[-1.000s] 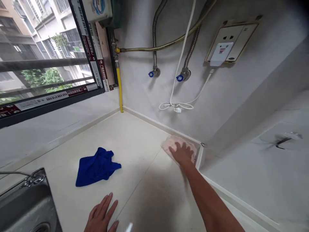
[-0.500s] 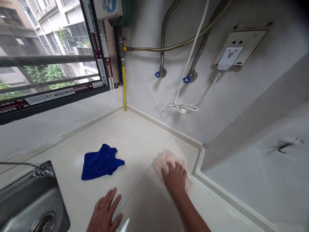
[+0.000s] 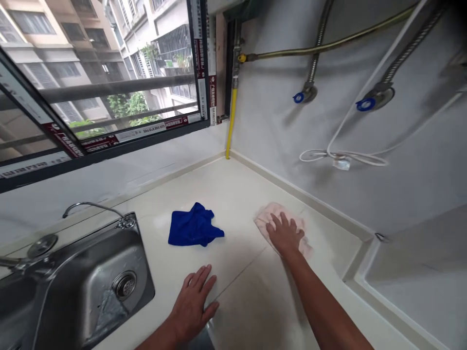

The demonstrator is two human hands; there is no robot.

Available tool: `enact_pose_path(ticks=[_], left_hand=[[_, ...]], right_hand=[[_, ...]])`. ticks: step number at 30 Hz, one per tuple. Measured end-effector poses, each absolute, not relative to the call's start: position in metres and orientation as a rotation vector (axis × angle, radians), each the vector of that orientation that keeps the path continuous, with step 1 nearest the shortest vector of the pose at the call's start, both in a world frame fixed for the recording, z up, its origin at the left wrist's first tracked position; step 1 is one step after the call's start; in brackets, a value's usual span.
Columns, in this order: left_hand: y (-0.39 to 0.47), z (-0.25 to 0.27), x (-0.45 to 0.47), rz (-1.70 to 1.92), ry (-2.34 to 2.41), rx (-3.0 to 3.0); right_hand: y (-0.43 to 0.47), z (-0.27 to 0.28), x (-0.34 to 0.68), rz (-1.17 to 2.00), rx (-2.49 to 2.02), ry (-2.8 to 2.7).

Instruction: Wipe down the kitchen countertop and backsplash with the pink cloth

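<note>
A pale pink cloth [image 3: 268, 219] lies spread on the cream countertop. My right hand [image 3: 287, 235] is on top of it, its bent fingers pressing into the fabric and gripping it against the counter. My left hand [image 3: 191, 304] rests palm down near the counter's front edge, fingers stretched and holding nothing. Beyond the left hand sits a crumpled blue cloth [image 3: 193, 226], untouched, between the sink and the pink cloth.
At the left is a steel sink [image 3: 91, 262] with a drain, a grey crumpled item and a thin curved faucet [image 3: 91, 204]. A raised lip [image 3: 292, 184] edges the counter. A yellow pipe [image 3: 232, 121], blue-handled valves [image 3: 299, 97] and a looped white cable [image 3: 341, 158] line the wall.
The view has turned left, bringing more of the sink into sight. My right hand has pushed the pink cloth farther toward the back corner. My left hand remains on the counter.
</note>
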State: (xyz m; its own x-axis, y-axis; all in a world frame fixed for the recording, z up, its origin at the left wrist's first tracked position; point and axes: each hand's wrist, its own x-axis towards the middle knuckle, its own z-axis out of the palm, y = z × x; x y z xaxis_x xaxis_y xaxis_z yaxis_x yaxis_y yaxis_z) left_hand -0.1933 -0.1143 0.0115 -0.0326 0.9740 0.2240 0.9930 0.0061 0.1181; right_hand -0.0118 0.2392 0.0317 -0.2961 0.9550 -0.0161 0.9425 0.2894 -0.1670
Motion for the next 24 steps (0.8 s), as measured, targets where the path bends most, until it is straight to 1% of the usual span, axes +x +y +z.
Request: enact_pose_path(ticks=[2, 8, 11, 14, 18, 24], left_hand=[[-0.116, 0.012, -0.192, -0.427, -2.233, -2.127], [-0.118, 0.026, -0.186, -0.834, -2.361, -2.124], [-0.128, 0.032, -0.183, -0.961, -2.454, -2.001], [-0.152, 0.035, -0.174, -0.970, -2.524, -1.862], [-0.210, 0.032, -0.151, -1.008, -2.605, -1.635], [-0.343, 0.008, -0.122, -1.233, -2.610, -1.102]], right_hand=[[0.216, 0.030, -0.034, 0.191, -1.726, -2.493], [0.072, 0.006, -0.060, -0.001, -1.309, -2.557], [0.018, -0.004, -0.068, -0.005, -1.123, -2.584], [-0.016, -0.004, -0.087, 0.129, -0.969, -2.687], [-0.057, 0.006, -0.113, 0.416, -0.746, -2.800], [-0.164, 0.010, -0.131, 0.816, -0.043, -2.885]])
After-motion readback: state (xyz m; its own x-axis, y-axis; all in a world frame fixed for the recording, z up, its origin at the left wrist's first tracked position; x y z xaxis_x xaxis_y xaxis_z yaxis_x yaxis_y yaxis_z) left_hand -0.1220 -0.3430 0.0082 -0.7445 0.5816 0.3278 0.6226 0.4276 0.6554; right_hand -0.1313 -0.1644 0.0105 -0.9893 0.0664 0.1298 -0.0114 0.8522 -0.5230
